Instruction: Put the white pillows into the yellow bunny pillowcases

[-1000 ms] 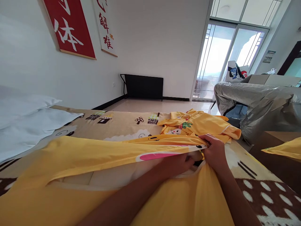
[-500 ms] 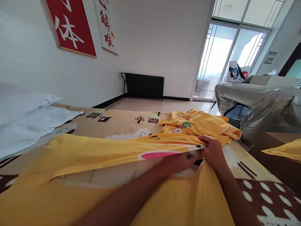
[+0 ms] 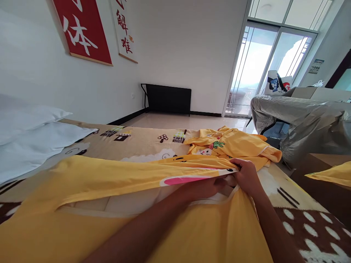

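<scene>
A yellow fabric cover (image 3: 192,233) with a pink-and-white rabbit-ear print lies across the bed, its long opening facing me. Inside the opening, pale quilted filling (image 3: 128,201) shows. My left hand (image 3: 210,187) reaches into the right part of the opening, its fingers closed around a bunch of the pale filling; the fingertips are partly hidden. At the right end of the opening, my right hand (image 3: 246,173) pinches the gathered edge of the cover. The two hands are close together, the left one lower and inside.
A crumpled yellow printed cloth (image 3: 233,142) lies just beyond my hands on the patterned bed sheet (image 3: 142,140). White pillows (image 3: 44,142) are at the left. At right stand a cardboard box (image 3: 315,175) with yellow fabric on it and a silver-covered piece of furniture (image 3: 307,109).
My left hand has shifted slightly left inside the opening, and the dark gap beside it is covered by pale filling. The right hand keeps its grip, nearly still.
</scene>
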`<state>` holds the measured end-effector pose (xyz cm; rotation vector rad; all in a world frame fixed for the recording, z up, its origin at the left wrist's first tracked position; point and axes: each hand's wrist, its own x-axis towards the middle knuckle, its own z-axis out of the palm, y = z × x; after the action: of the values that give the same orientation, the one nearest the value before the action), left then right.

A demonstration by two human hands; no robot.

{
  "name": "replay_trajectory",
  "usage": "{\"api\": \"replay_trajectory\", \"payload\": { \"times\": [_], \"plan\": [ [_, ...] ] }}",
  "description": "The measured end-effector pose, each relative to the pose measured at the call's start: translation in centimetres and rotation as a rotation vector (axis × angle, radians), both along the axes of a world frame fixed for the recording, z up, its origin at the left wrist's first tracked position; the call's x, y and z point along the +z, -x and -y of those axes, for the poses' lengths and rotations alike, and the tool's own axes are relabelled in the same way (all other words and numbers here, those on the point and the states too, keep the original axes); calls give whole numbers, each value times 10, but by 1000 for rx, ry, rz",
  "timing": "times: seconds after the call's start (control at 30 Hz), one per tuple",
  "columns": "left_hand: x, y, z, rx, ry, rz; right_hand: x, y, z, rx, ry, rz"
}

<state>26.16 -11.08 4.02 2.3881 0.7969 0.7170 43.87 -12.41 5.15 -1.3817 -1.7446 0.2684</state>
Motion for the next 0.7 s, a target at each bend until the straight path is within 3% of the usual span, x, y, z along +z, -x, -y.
{"api": "replay_trajectory", "payload": {
  "times": [0.2,0.4,0.6,0.7],
  "plan": [
    [-5,-1,1,20,-104,-73,0,0,0,6,44,8],
    [-5,-5,5,134,-162,-39,2,-4,0,30,79,28],
    [-3,-6,8,179,-116,-30,2,-8,1,6,85,52],
    [1,-7,7,203,-80,-38,4,-10,5,62,109,7]
  ]
}}
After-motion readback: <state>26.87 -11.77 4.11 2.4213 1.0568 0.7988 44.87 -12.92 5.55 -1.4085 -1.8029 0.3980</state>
